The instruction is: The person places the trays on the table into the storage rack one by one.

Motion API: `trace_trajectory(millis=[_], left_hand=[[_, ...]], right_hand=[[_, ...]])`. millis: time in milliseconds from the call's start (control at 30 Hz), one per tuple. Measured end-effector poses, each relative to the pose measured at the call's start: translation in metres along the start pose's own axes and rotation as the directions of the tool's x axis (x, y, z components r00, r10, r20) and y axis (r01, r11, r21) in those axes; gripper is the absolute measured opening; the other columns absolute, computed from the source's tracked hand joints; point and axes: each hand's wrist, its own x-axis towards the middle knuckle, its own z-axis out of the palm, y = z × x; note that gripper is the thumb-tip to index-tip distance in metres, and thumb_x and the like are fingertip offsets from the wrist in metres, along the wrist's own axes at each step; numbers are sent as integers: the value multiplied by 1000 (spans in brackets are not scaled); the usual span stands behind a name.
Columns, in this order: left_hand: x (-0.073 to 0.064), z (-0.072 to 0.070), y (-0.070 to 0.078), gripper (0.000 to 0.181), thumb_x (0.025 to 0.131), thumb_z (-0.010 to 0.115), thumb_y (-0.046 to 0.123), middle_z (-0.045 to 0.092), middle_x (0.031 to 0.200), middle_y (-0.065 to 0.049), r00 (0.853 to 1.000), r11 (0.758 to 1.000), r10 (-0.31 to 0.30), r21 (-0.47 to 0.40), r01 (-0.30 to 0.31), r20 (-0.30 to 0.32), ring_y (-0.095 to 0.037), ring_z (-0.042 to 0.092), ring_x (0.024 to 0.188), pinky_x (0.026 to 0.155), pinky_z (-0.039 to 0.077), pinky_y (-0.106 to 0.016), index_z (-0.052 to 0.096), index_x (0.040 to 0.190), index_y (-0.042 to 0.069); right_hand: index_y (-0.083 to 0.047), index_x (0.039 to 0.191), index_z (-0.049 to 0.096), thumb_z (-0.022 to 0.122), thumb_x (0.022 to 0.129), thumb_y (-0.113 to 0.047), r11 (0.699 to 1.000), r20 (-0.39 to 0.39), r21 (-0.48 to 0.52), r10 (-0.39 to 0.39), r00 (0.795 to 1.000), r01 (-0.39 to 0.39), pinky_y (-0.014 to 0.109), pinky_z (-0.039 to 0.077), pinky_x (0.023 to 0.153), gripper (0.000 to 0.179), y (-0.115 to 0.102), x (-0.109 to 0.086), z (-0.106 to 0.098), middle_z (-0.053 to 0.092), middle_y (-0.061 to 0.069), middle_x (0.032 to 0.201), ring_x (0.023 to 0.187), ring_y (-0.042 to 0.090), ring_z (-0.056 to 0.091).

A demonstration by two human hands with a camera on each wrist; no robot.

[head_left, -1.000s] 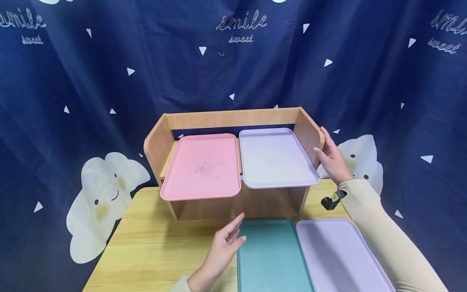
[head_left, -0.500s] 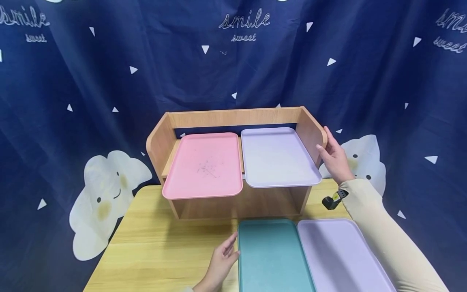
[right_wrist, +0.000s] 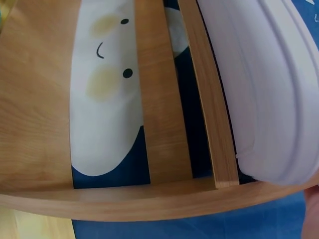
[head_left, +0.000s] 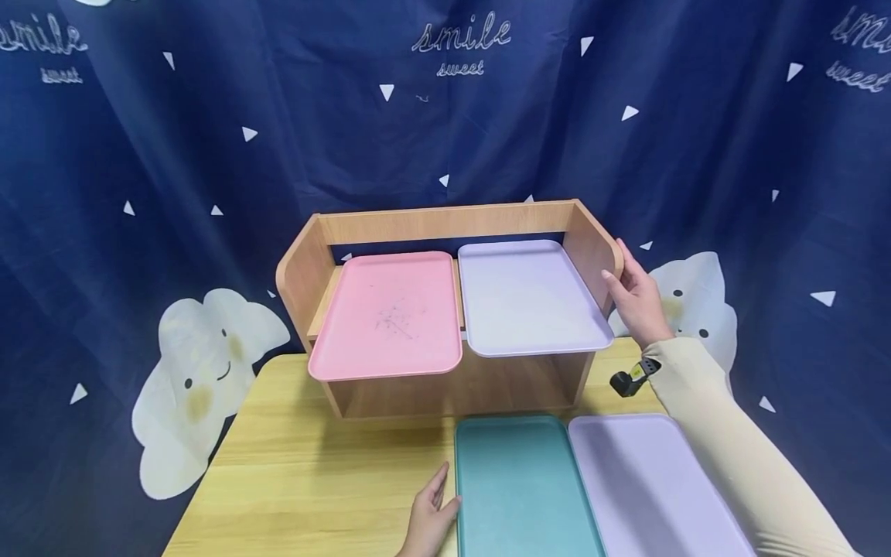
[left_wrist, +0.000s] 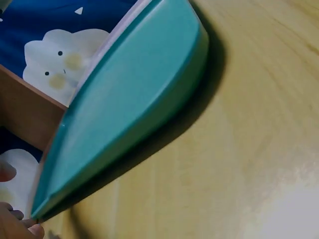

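Observation:
My left hand (head_left: pixel 430 517) is at the left edge of a teal tray (head_left: pixel 522 480) lying on the table, its fingers loosely extended. In the left wrist view, fingertips (left_wrist: pixel 35 230) meet the tray's rim, with another finger apart above. My right hand (head_left: pixel 636 298) holds the right side panel of a wooden desktop shelf (head_left: pixel 445 224), thumb at the front edge and fingers outside. On the shelf's upper board rest a pink tray (head_left: pixel 390 317) with dark marks and a pale lilac tray (head_left: pixel 532 298); both jut out over the front. In the right wrist view, my right hand (right_wrist: pixel 311 214) barely shows.
Right of the teal tray, a second lilac tray (head_left: pixel 647 480) lies on the wooden table (head_left: pixel 278 480), under my right forearm's shadow. The shelf's lower compartment (head_left: pixel 445 387) faces me. A dark blue curtain (head_left: pixel 174 116) with clouds hangs behind.
My left hand has come down and toward me, from above the table near the teal tray's far corner to its left edge. The right hand stays on the shelf panel.

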Motion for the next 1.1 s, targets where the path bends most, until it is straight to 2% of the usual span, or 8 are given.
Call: trace_trajectory(millis=[100,200,433,567,667,767,900,1100], left_hand=[[-1,3,-6,61,84,60,0,30,144,-34,995,995,-100,-5,100,-18,-48,27,133,106,28,-46,33,136,-16],[-2,6,-12,62,83,61,0,30,146,-31,989,989,-147,19,148,-31,-47,27,134,107,28,-47,35,138,-13],[-2,11,-19,62,83,63,2,34,145,-29,992,988,-111,100,117,-60,-47,30,133,107,29,-51,38,138,-10],[-3,13,-22,61,84,64,7,36,145,-27,989,981,-123,139,133,-77,-46,31,134,107,30,-54,39,138,-9],[-6,14,-21,62,85,65,10,36,145,-26,984,976,-161,135,171,-79,-45,31,134,105,36,-52,39,138,-7],[-11,14,-18,63,84,67,12,37,145,-27,984,971,-162,162,173,-78,-46,32,133,102,40,-51,40,138,-8],[-19,11,-15,63,85,67,14,37,144,-29,989,972,-136,188,144,-52,-46,32,133,104,36,-53,40,137,-10],[-32,6,-12,64,87,65,18,36,146,-26,986,973,-165,160,164,-5,-43,30,135,106,34,-50,38,139,-7]], right_hand=[[-32,151,14,49,98,-23,1000,2,7,8,1000,-8,49,29,111,64,-2,0,2,23,5,157,140,29,30],[-32,151,15,49,98,-23,1000,-6,1,17,1000,-17,48,30,111,64,-3,1,3,24,5,156,140,29,31],[-28,151,18,49,98,-28,999,-44,-9,32,999,-32,46,32,111,61,-6,3,4,25,5,156,139,27,32],[-28,151,18,49,98,-28,1000,-46,-5,27,999,-27,45,32,111,61,-7,4,4,25,5,156,139,26,32],[-30,151,17,49,98,-28,1000,-34,-14,22,999,-22,45,32,111,62,-7,4,4,25,5,156,139,26,32],[-30,151,17,49,98,-26,1000,-28,-20,16,999,-17,46,32,111,62,-7,4,5,26,5,155,139,27,32],[-32,150,17,49,98,-27,1000,-21,-24,13,1000,-13,48,32,110,62,-6,5,4,25,5,156,140,28,31],[-31,150,17,49,98,-28,1000,-30,-15,0,1000,0,48,31,111,61,-7,6,2,25,4,156,140,28,31]])
